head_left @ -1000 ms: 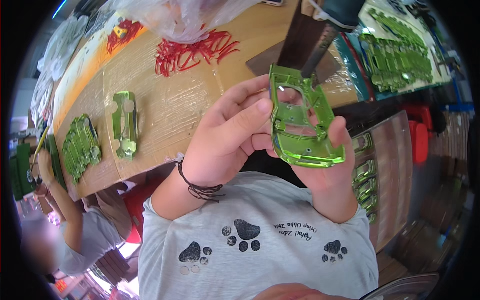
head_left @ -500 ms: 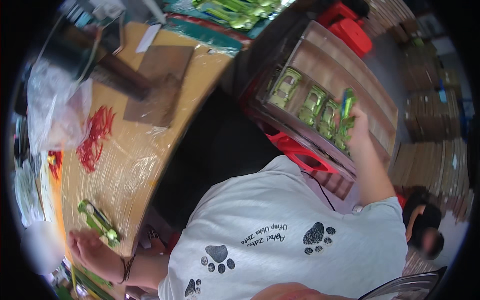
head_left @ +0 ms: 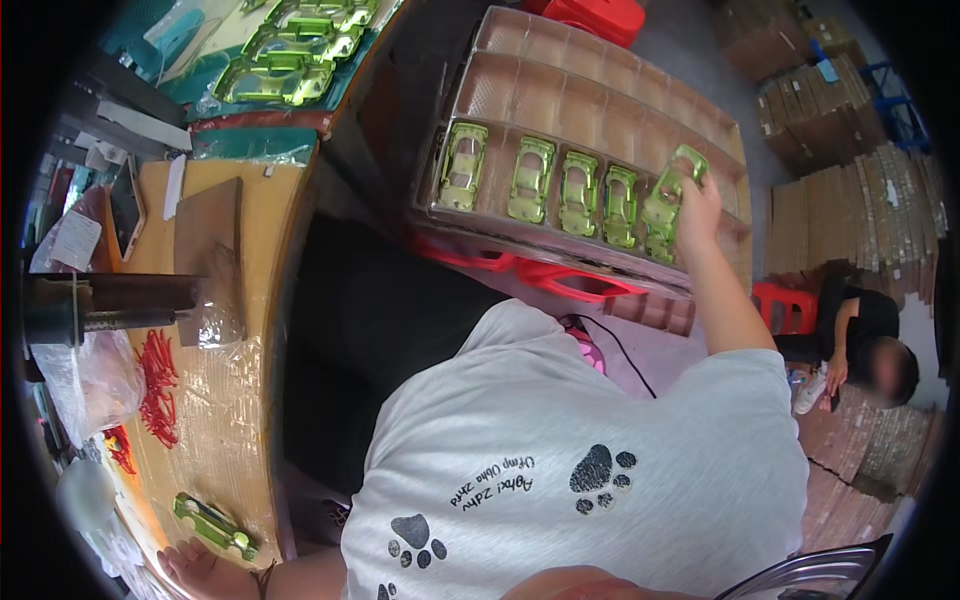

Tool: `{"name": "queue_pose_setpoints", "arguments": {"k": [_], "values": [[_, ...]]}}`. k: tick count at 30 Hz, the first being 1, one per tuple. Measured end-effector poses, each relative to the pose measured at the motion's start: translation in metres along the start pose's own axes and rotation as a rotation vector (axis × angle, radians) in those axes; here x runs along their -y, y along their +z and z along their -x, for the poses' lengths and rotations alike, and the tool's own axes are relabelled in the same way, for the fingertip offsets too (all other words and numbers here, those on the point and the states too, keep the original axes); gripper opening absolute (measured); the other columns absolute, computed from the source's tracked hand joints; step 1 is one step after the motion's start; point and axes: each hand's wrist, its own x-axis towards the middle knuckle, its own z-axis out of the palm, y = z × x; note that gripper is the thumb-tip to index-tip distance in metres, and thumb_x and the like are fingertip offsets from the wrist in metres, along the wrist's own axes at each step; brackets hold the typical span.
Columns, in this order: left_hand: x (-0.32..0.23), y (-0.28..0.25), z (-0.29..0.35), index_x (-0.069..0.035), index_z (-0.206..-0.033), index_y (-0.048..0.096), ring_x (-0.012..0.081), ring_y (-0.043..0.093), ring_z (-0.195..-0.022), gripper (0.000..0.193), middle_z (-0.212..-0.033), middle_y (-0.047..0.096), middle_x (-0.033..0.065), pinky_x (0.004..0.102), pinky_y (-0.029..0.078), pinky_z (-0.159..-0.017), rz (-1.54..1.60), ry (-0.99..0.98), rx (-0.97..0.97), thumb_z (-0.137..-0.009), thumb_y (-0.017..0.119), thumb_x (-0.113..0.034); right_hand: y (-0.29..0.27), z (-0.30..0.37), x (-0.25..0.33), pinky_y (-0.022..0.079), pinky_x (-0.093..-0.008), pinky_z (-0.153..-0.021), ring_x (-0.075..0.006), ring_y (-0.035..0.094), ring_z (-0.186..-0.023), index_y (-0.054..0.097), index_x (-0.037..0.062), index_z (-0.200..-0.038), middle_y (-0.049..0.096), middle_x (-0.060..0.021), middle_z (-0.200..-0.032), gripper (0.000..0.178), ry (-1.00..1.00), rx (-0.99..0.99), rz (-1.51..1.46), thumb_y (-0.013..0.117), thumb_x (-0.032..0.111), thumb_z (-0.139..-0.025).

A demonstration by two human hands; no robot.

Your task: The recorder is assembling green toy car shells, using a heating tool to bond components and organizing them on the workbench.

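Note:
My right hand (head_left: 697,218) grips a translucent green toy car body (head_left: 668,205) by its right side, over the right end of the near row of a clear divided tray (head_left: 585,98). To its left, several matching car bodies (head_left: 578,193) lie one per compartment in that row. Low on the left, my left hand (head_left: 197,568) rests palm up with loosely bent fingers apart and nothing in it. Just beyond those fingers, another green toy car body (head_left: 215,524) lies on the plastic-wrapped table (head_left: 225,420), apart from the hand.
A dark press-like tool (head_left: 120,300) reaches over a brown board (head_left: 210,255). Thin red strips (head_left: 158,385) lie near a plastic bag (head_left: 95,385). More green car bodies (head_left: 290,55) cover a far surface. Red stools (head_left: 595,15), cardboard stacks (head_left: 830,220) and a seated person (head_left: 865,335) are around.
The view has swung, showing more of the tray. My right hand has moved the car body to the row's right end and turned its top into view. My left hand stays by the table.

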Motion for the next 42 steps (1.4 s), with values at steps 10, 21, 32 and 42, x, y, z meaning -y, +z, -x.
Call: {"name": "queue_pose_setpoints", "arguments": {"k": [10,21,32,42], "values": [[0.002,-0.032,-0.005,-0.002,-0.122,0.056,0.0112,0.052,-0.079,0.026,-0.091,0.057,0.0033,0.0240,0.045,-0.073,-0.348,-0.022,-0.087,-0.099,0.051,-0.012,0.102,0.090,0.104,0.056,-0.0279,-0.075,-0.0135,0.064,-0.091,0.060,0.0041,-0.116,0.065,-0.0048,-0.112,0.020,-0.091,0.362,-0.202,0.054,0.004,-0.097],[0.024,-0.002,0.012,-0.002,-0.125,0.058,0.0104,0.050,-0.080,0.029,-0.092,0.056,0.0020,0.0225,0.042,-0.076,-0.654,-0.115,-0.028,-0.100,0.051,-0.015,0.071,0.006,0.044,0.050,-0.0326,-0.090,-0.0208,0.059,-0.105,0.059,-0.0021,-0.117,0.055,-0.0091,-0.117,0.026,-0.494,0.272,0.257,0.055,0.005,-0.092],[0.015,-0.014,0.010,-0.008,-0.126,0.061,0.0083,0.049,-0.083,0.030,-0.095,0.056,-0.0007,0.0207,0.043,-0.078,-0.898,-0.109,-0.132,-0.101,0.054,-0.022,-0.131,-0.044,-0.064,0.046,-0.0355,-0.093,-0.0306,0.057,-0.109,0.060,0.0034,-0.122,0.057,-0.0130,-0.116,0.037,-0.384,-0.018,1.044,0.057,0.011,-0.086],[0.025,-0.019,-0.010,-0.008,-0.125,0.062,0.0071,0.049,-0.082,0.030,-0.092,0.056,-0.0015,0.0200,0.043,-0.077,-0.922,-0.097,-0.045,-0.100,0.056,-0.023,-0.048,-0.028,-0.024,0.040,-0.0422,-0.099,-0.0308,0.053,-0.113,0.054,0.0018,-0.126,0.054,-0.0173,-0.119,0.043,-0.548,-0.463,0.724,0.059,0.025,-0.091]]}}
